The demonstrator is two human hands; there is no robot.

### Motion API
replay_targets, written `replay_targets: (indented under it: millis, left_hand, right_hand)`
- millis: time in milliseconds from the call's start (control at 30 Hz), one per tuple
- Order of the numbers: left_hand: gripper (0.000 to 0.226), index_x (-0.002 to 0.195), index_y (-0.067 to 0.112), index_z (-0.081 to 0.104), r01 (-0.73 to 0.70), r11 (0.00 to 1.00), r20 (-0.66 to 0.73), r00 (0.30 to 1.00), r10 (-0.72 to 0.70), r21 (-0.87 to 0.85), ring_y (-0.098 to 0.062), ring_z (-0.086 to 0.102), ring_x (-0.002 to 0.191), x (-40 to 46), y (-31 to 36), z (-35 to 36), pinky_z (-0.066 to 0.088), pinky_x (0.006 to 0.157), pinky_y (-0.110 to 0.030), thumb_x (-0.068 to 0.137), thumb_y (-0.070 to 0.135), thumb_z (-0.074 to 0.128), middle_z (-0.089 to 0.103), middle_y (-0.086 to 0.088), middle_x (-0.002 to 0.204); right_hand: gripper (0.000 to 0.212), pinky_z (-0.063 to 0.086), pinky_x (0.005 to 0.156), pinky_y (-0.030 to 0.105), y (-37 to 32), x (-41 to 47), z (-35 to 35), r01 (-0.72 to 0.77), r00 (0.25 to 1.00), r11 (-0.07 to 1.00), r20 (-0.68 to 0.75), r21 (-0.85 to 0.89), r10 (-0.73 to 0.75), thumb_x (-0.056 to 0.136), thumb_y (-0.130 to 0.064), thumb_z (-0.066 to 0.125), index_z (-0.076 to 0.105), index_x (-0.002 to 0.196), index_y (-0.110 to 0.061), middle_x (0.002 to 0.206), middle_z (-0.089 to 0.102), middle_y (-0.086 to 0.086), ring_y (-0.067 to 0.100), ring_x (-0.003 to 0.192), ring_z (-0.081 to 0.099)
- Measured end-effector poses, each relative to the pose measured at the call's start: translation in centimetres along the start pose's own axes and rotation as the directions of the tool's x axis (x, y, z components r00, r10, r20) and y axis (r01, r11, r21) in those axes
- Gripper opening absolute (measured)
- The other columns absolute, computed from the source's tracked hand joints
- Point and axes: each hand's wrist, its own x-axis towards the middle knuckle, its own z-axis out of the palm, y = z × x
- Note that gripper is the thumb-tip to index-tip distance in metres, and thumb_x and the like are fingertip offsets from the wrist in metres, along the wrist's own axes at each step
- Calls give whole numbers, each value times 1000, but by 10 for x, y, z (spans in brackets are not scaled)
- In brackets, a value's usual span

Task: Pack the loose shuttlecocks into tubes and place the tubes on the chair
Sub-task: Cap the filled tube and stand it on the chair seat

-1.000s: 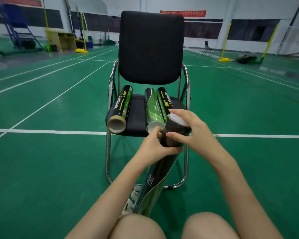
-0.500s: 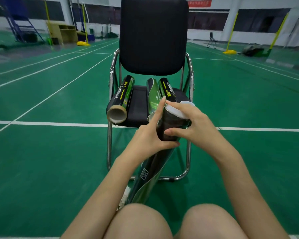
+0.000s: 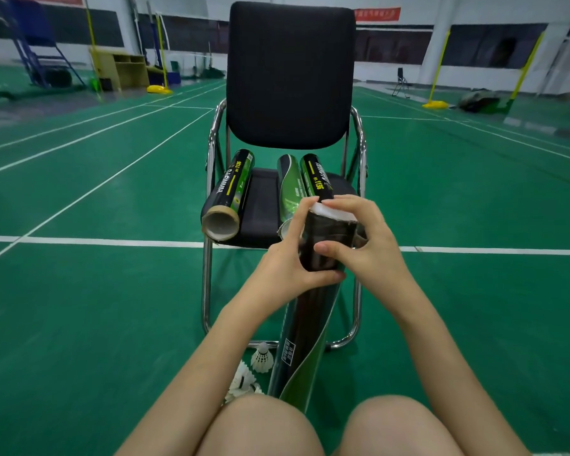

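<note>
Loose shuttlecocks [image 3: 262, 358] lie on the floor by the knees. Both hands grip one tube [image 3: 305, 327] that stands slanted: left hand [image 3: 287, 258] steadying it, right hand [image 3: 366, 245] apparently pressing on its white cap [image 3: 331, 212]. Beyond, three tubes [image 3: 231, 189] lie on the chair [image 3: 264, 205] seat, ends at its front edge.

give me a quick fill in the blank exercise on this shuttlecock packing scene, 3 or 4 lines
1. The number of cardboard shuttlecock tubes lying on the black padded chair seat is ____.
2. The white plastic cap sits on the top end of the dark tube that both hands hold, under the fingers of the ____ hand.
3. The left hand has its grip around the dark green-striped tube, which stands nearly ____.
4. Loose white feather shuttlecocks lie on the green ____.

Missing words: three; right; upright; floor
</note>
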Motion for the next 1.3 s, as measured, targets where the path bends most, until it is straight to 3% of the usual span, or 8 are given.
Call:
replay_targets:
  millis: [200, 467, 600, 700, 867, 1000, 1067, 1300]
  left_hand:
    - [99, 133, 53, 15, 46, 999, -2, 999, -46, -28, -13, 61, 101, 0, 1, 3, 50, 90, -39, 64, 34, 83, 63, 5, 113]
    - [91, 123, 57, 17, 68, 998, -38, 997, -68, 8, -20, 59, 106, -2, 4, 2, 50, 86, -41, 63, 36, 83, 62, 0, 113]
    - [89, 124, 54, 18, 68, 998, -42, 997, -68, -10, -19, 60, 102, -2, 5, 1, 51, 78, -35, 66, 33, 82, 62, 1, 111]
    - [87, 126, 51, 21, 52, 998, -33, 998, -53, -29, -18, 58, 104, -3, 7, 0, 51, 78, -34, 66, 35, 82, 55, 7, 118]
    - [87, 123, 54, 23, 58, 995, -22, 998, -60, -84, -14, 62, 101, -4, 4, 1, 53, 83, -43, 56, 49, 78, 61, 3, 116]
    - [83, 121, 50, 25, 46, 989, -41, 998, -52, -139, 14, 55, 93, -4, 4, 0, 51, 79, -27, 66, 29, 82, 52, 31, 105]
    - [82, 121, 49, 26, 51, 985, -46, 997, -59, -164, 9, 57, 94, -5, 4, 0, 52, 79, -30, 66, 26, 83, 52, 36, 103]
    - [84, 121, 49, 27, 48, 980, -55, 997, -60, -192, -9, 65, 94, -6, 5, -3, 54, 82, -45, 59, 37, 83, 65, 8, 108]
  right_hand:
    - [52, 42, 101, 43, -3, 1, -4, -8, 1000, 1000, 6, 8, 8, 71, -8, 78, 57, 100, -46, 120, 41, -16, -3, 120, 40]
    - [42, 44, 98, 37, -5, 2, -4, -10, 1000, 1000, 2, 9, 10, 72, -5, 76, 61, 95, -36, 113, 43, -14, -10, 108, 43]
    - [45, 43, 101, 37, -5, 1, 0, -14, 1000, 999, -27, 40, 15, 71, -5, 77, 61, 96, -39, 119, 42, -14, 3, 119, 43]
    - [56, 38, 105, 24, -2, -2, -1, -57, 997, 997, -55, 58, 60, 69, -7, 78, 55, 105, -43, 131, 39, -13, 8, 126, 40]
    - [56, 55, 85, 36, 0, -4, -1, -89, 990, 956, -84, 278, 117, 65, -5, 78, 52, 97, -43, 125, 49, -4, 19, 110, 58]
    - [50, 54, 79, 27, -3, -4, 5, -22, 987, 960, -147, 279, 65, 70, 0, 75, 54, 94, -39, 121, 44, 3, 20, 108, 59]
    - [48, 50, 79, 19, -4, -3, 6, 7, 986, 963, -163, 269, 39, 70, 1, 76, 55, 94, -36, 120, 45, 3, 14, 106, 58]
    - [49, 53, 86, 25, -7, 2, 5, -34, 987, 970, -144, 239, 70, 68, -3, 79, 55, 76, -45, 122, 46, 5, 24, 113, 57]
